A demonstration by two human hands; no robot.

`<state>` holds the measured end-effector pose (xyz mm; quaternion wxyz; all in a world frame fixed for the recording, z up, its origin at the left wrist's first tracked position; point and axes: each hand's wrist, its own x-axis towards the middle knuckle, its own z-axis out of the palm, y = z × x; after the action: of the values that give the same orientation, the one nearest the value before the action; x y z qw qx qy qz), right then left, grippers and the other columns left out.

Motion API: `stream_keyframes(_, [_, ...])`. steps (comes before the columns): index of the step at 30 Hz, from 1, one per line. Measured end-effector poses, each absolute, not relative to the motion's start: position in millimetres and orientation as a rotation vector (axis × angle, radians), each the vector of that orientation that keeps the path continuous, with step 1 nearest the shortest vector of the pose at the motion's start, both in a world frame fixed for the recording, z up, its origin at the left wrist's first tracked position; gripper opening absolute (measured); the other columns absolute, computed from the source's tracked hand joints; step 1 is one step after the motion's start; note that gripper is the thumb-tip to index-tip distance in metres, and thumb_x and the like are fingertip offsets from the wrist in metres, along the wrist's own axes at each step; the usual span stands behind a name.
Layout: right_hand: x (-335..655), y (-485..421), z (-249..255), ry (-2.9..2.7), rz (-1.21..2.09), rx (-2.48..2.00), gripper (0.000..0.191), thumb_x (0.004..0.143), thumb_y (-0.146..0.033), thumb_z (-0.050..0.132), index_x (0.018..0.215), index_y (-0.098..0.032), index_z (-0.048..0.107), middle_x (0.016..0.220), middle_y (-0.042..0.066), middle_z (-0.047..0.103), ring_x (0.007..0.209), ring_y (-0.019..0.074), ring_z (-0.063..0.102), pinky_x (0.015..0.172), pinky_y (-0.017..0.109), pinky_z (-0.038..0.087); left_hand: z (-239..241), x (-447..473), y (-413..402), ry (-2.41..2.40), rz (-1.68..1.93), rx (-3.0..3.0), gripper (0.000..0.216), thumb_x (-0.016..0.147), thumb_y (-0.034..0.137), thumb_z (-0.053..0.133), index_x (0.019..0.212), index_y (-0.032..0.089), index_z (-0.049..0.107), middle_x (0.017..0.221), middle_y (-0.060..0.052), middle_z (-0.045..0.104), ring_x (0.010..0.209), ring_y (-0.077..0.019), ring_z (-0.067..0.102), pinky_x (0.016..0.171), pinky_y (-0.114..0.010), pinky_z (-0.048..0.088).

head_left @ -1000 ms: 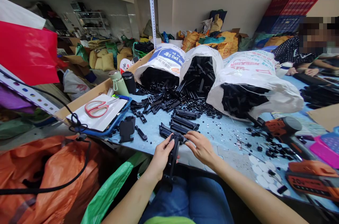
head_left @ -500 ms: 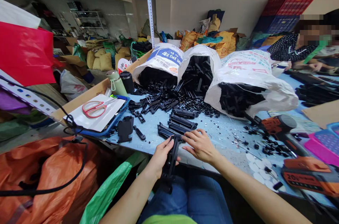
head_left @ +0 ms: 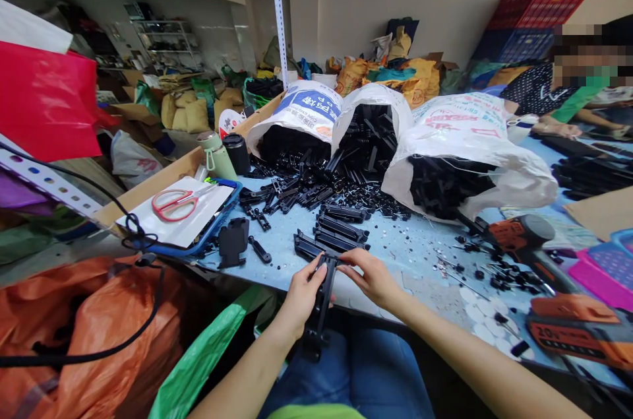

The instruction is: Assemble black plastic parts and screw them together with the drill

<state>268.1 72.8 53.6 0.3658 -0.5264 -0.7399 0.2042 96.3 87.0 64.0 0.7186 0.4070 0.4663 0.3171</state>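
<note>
A long black plastic part [head_left: 322, 303] stands nearly upright over my lap, at the front edge of the table. My left hand [head_left: 302, 295] is wrapped round its upper half, the thumb lying along it. At the part's top end, the fingertips of my right hand [head_left: 368, 274] are pinched together against it; whether a smaller piece sits between them is hidden. Just beyond my hands lies a row of similar long black parts [head_left: 341, 232]. To the left are a flat black plate [head_left: 233, 242] and a short black arm piece [head_left: 260, 249].
Three white sacks [head_left: 457, 125] spill black parts onto the blue table [head_left: 291, 267]. A cordless drill [head_left: 524, 237] and loose screws [head_left: 509, 274] lie right. Left are red scissors [head_left: 173, 205] on a blue tray [head_left: 217, 227] and a green bottle [head_left: 217, 156]. A co-worker [head_left: 544, 92] sits far right.
My right hand's fingers were spread over the part's top end and have now drawn together into a pinch there. My left hand keeps its hold, with the part almost unmoved.
</note>
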Motion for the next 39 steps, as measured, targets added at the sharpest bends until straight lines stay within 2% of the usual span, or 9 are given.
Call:
stream_keyframes(7, [275,70,49,-2.215,-0.017,-1.343,0.026,0.092,-0.035,0.037,0.088,-0.017,0.056,0.082,0.008,0.059,0.077,0.0181,0.053,0.069,0.033,0.044,63,98,80,1.026,0.686,0.869,0.060,0.078,0.041,0.061,0.131,0.021,0.042,0.069,0.000,0.061,0.052,-0.0129,0.058,0.045,-0.023,0.048])
stream_keyframes(14, [258,69,53,-1.587,1.041,-1.429,0.052,0.093,-0.050,0.014,0.074,-0.017,0.049,0.057,0.001,0.050,0.049,0.0113,0.046,0.047,0.024,0.039,66,98,82,1.025,0.960,1.198,0.047,0.076,0.036,0.064,0.120,0.021,0.056,0.114,-0.006,0.060,0.103,-0.0202,0.055,0.085,-0.024,0.045])
stream_keyframes(19, [264,65,59,-1.822,0.577,-1.446,0.038,0.087,-0.053,0.039,0.086,-0.018,0.053,0.078,0.006,0.057,0.072,0.0170,0.051,0.066,0.031,0.041,67,98,82,1.026,0.802,1.087,0.056,0.078,0.041,0.060,0.128,0.019,0.048,0.110,-0.007,0.062,0.077,-0.0178,0.061,0.068,-0.027,0.051])
stream_keyframes(23, [260,65,53,-1.705,0.793,-1.488,0.045,0.094,-0.046,0.021,0.070,-0.018,0.046,0.059,0.001,0.051,0.055,0.0121,0.048,0.055,0.025,0.039,66,99,79,1.005,0.909,1.142,0.051,0.075,0.038,0.064,0.122,0.021,0.054,0.107,-0.006,0.063,0.088,-0.0190,0.060,0.073,-0.024,0.049])
stream_keyframes(25, [258,65,49,-1.712,0.885,-1.502,0.047,0.095,-0.044,0.016,0.070,-0.018,0.046,0.053,-0.002,0.048,0.048,0.0109,0.046,0.050,0.023,0.037,66,99,79,1.024,0.856,1.092,0.052,0.076,0.040,0.063,0.123,0.021,0.052,0.097,-0.006,0.066,0.078,-0.0184,0.062,0.066,-0.025,0.050])
stream_keyframes(28, [265,64,50,-2.066,0.401,-1.525,0.039,0.095,-0.042,0.024,0.085,-0.017,0.052,0.066,0.003,0.056,0.060,0.0137,0.051,0.056,0.026,0.037,65,95,81,1.002,0.655,0.928,0.053,0.078,0.045,0.058,0.125,0.021,0.048,0.077,-0.003,0.064,0.059,-0.0167,0.062,0.052,-0.026,0.050])
stream_keyframes(32, [288,70,63,-2.656,-0.448,-1.060,0.026,0.094,-0.032,0.036,0.102,-0.014,0.053,0.083,0.007,0.059,0.069,0.0148,0.049,0.061,0.029,0.032,63,85,87,0.823,0.359,0.736,0.045,0.078,0.050,0.056,0.109,0.017,0.053,0.077,-0.005,0.062,0.052,-0.0160,0.062,0.045,-0.025,0.049])
stream_keyframes(36, [301,87,75,-2.821,-0.703,-0.563,0.025,0.093,-0.033,0.038,0.092,-0.015,0.055,0.077,0.004,0.056,0.064,0.0129,0.044,0.059,0.030,0.028,68,81,86,0.794,0.230,0.683,0.041,0.078,0.050,0.056,0.101,0.015,0.052,0.075,-0.007,0.062,0.052,-0.0175,0.063,0.045,-0.026,0.050])
stream_keyframes(39, [294,102,72,-2.694,-0.707,-0.609,0.030,0.092,-0.038,0.039,0.083,-0.015,0.055,0.064,0.001,0.050,0.059,0.0129,0.039,0.058,0.030,0.026,77,86,81,0.834,0.397,0.718,0.044,0.079,0.051,0.053,0.105,0.016,0.053,0.072,-0.005,0.062,0.052,-0.0158,0.062,0.045,-0.024,0.049])
